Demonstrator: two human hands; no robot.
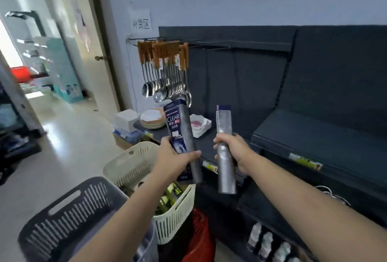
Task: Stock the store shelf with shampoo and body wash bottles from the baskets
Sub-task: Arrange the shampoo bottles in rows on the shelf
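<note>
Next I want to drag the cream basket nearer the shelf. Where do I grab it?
Probably the oval handle slot under the rim of the cream basket, on its floor-side wall, fingers hooked in from above. The slatted walls give no other hold, and the shelf crowds the opposite side. First free the left hand or right hand: both grip bottles.

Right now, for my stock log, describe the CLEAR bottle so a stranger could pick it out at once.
Find the dark shelf unit on the right; two hands hold bottles before it. The left hand grips the CLEAR bottle, its dark blue label facing us; the silver bottle in the right hand shows a plain side.
</note>
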